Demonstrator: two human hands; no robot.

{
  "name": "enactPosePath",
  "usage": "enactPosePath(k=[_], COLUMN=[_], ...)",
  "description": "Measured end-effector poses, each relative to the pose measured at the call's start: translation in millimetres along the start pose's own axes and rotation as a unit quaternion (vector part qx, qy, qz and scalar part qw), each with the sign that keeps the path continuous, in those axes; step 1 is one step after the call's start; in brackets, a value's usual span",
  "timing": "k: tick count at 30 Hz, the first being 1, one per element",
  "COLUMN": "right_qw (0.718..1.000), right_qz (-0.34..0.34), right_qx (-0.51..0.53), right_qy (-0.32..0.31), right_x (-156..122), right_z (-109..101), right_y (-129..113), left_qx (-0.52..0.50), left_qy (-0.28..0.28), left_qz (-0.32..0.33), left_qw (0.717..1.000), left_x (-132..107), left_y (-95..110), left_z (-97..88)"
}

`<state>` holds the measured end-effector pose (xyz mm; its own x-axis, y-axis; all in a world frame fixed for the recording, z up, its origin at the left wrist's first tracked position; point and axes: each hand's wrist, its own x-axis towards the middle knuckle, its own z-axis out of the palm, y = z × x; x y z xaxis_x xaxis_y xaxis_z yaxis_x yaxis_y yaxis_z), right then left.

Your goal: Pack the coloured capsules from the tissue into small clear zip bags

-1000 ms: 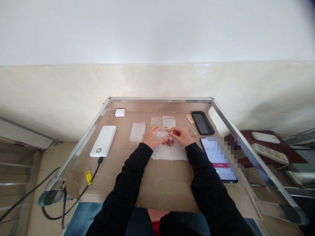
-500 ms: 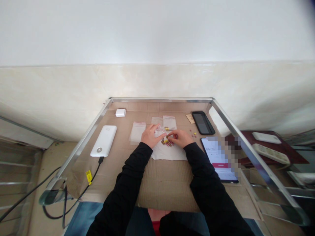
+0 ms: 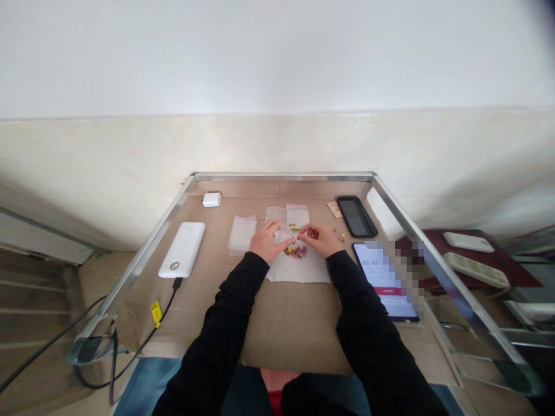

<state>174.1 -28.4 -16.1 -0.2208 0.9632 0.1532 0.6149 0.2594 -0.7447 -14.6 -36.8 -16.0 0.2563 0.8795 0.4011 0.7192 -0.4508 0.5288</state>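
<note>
My left hand [image 3: 266,240] is closed on a small clear zip bag [image 3: 281,234], its thumb pointing right. My right hand [image 3: 321,240] sits just right of the bag with thumb and fingertips pinched together; whatever is between them is too small to make out. Below the fingertips, several capsules and pink tablets [image 3: 296,252] lie on a white paper sheet [image 3: 297,273]. Beyond my hands are a few yellowish capsules [image 3: 293,227] near a flat zip bag [image 3: 297,214]. More flat zip bags [image 3: 241,234] lie left of my left hand.
On the cardboard-covered table [image 3: 295,323] are a white power bank [image 3: 182,249] with a black cable, a white adapter [image 3: 211,200], a black phone [image 3: 357,216] and a lit phone [image 3: 384,283]. Loose pills [image 3: 342,236] lie right of my right hand. A metal rail [image 3: 284,175] edges the table.
My right fingertips have shifted slightly up and away from the pile, beside the bag's edge. My left hand keeps the bag in nearly the same place.
</note>
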Motion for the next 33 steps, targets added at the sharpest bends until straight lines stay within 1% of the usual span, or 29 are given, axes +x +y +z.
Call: enactPosePath(k=[3, 5, 9, 14, 19, 22, 26, 29, 33], right_qw=[0.996, 0.991, 0.984, 0.977, 0.975, 0.978, 0.985, 0.985, 0.986], right_qz=[0.019, 0.027, 0.026, 0.017, -0.008, -0.010, -0.024, -0.034, -0.050], right_qx=[0.067, 0.111, 0.172, 0.210, 0.217, 0.199, 0.166, 0.162, 0.159], right_qy=[0.062, 0.072, 0.042, -0.006, -0.047, -0.059, -0.046, -0.037, 0.000], right_x=[0.9, 1.1, 1.1, 1.3, -0.2, -1.5, -2.0, -2.2, -3.5], right_z=[-2.0, -1.9, 2.2, 8.4, 10.0, 10.0, 9.1, 6.9, 2.9], right_y=[-3.8, -7.0, -13.6, -20.6, -22.1, -18.8, -15.8, -18.9, -26.4], left_qx=[-0.017, -0.028, -0.043, -0.054, -0.054, -0.060, -0.075, -0.095, -0.132], left_qy=[-0.009, -0.019, -0.031, -0.034, -0.025, -0.017, -0.006, 0.007, 0.030], left_qz=[0.011, 0.022, 0.035, 0.045, 0.038, 0.038, 0.037, 0.031, 0.009], left_qw=[1.000, 0.999, 0.998, 0.997, 0.997, 0.997, 0.996, 0.995, 0.991], left_x=[-0.3, -0.5, -0.8, -0.9, -0.3, 0.4, 1.0, 1.4, 2.6], left_y=[1.5, 2.7, 4.7, 5.4, 3.4, 1.6, 0.7, 1.5, 2.1], left_z=[-0.6, -1.1, -1.2, -0.9, 0.0, 0.3, -0.6, -1.6, -1.7])
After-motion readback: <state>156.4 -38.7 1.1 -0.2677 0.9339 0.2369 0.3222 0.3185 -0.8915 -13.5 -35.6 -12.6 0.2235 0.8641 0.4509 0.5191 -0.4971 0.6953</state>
